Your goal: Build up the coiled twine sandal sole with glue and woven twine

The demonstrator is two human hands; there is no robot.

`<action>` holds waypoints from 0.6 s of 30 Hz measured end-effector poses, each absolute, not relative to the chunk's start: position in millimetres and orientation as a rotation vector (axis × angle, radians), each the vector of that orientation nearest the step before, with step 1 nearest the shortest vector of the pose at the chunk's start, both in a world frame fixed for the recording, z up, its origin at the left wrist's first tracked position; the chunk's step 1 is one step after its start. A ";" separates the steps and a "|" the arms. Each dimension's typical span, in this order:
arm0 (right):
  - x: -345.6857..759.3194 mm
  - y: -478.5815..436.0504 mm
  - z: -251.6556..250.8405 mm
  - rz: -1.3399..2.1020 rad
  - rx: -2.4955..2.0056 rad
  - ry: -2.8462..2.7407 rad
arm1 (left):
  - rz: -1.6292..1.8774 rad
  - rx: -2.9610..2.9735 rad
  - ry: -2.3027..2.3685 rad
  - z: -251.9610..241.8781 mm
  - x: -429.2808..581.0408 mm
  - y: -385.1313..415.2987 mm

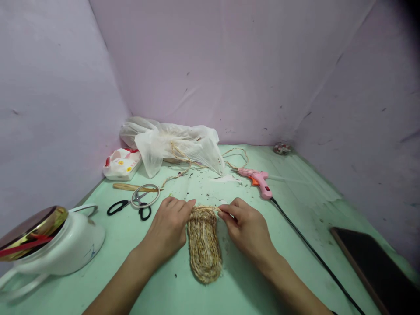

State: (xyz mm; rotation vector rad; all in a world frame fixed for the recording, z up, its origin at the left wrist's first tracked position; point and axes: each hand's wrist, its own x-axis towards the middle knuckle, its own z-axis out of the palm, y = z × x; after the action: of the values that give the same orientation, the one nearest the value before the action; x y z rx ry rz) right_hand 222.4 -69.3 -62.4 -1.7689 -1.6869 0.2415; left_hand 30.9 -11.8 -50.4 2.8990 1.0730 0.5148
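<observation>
An oval sole of coiled straw braid [205, 249] lies flat on the green table in front of me. Along its far end runs a pale straw cord [207, 208], stretched between my two hands. My left hand [172, 218] is closed at the sole's far left corner, its thumb and fingers pressed on the cord. At the far right corner, my right hand [244, 223] pinches the cord between thumb and index finger. The fingertips of the left hand are partly hidden behind the hand.
Black-handled scissors [141, 205], a silver ring [145, 195] and a wooden stick [131, 187] lie left. A white pot [78, 240] stands near left. A pink glue gun [257, 178] with a black cable lies right, beyond a phone [370, 262]. A plastic bag [183, 135] rests behind.
</observation>
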 end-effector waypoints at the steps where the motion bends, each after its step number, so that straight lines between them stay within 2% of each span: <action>1: 222.5 -68.9 -64.1 0.268 -1.749 -1.671 | 0.511 2.855 1.117 -49.7 30.8 -11.6; 7: 219.9 -64.6 -70.4 0.392 -1.676 -1.590 | 0.526 2.616 1.330 -45.7 31.5 -14.3; 18: 213.2 -60.8 -76.6 0.737 -1.743 -1.365 | 0.711 1.837 1.287 -68.8 38.6 -6.9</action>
State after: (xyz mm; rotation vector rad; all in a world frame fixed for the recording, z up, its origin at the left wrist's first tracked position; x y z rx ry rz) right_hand 213.2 -60.8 -76.6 -1.7426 -1.3653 0.7374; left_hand 38.6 -6.9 -68.8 1.8368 1.2872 0.7109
